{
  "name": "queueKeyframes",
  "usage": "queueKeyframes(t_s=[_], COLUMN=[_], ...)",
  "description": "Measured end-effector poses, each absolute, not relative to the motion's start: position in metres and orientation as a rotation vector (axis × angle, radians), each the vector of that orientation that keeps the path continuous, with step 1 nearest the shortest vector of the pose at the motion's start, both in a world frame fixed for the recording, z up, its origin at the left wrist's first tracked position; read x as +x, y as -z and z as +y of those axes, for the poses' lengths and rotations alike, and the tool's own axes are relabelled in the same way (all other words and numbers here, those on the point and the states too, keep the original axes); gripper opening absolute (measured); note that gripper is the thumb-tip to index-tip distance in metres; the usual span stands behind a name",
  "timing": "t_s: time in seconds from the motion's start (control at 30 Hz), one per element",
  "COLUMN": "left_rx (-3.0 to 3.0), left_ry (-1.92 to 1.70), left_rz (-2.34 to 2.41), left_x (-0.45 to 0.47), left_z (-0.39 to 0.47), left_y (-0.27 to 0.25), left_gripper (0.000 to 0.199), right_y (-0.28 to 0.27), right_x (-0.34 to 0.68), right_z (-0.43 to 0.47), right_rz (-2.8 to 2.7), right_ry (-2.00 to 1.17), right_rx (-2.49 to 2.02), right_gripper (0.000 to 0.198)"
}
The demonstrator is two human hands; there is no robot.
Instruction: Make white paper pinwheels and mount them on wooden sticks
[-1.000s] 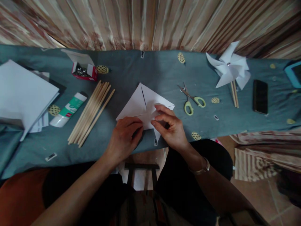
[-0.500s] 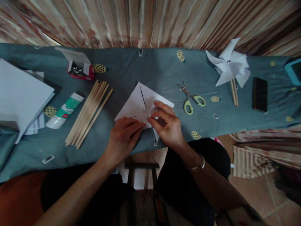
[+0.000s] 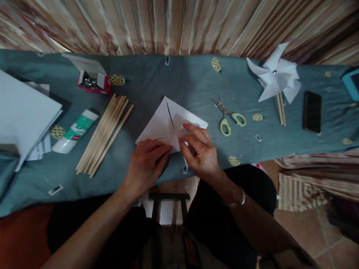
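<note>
1. My left hand lay flat with its fingertips pressed on the near edge of the cut white paper square, pinning it to the counter.
2. My right hand pinched one cut corner flap of that paper between thumb and fingers, narrowly closed, right at the sheet's centre.
3. The paper sat just beyond both hands, one corner pointing away from me, its cut lines meeting between my fingertips; the right hand was nearer that centre.
4. Right of my right hand lay green-handled scissors, farther right a finished white pinwheel and a dark phone.
5. Left of my left hand lay wooden sticks, a glue stick and a red box of pins.
6. The glue stick's label was too blurred to read.
</note>
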State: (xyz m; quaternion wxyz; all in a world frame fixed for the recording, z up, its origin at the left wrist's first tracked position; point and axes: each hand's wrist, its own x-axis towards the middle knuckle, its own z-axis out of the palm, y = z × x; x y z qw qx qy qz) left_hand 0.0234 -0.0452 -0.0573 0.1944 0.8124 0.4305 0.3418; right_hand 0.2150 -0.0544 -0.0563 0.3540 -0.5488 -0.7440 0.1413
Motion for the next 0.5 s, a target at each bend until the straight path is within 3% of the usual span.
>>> queueKeyframes(t_s=[0.5], left_rx=[2.301], left_ry=[-0.901], left_rz=[1.247], left_x=[0.0237], left_z=[-0.0447], left_y=[0.0567], left_gripper=[0.016], right_y=[0.0607], right_x=[0.2140], right_z=[-0.0567], right_rz=[-2.046], right_ry=[-0.297], right_rx=[-1.364], right_gripper=[0.027])
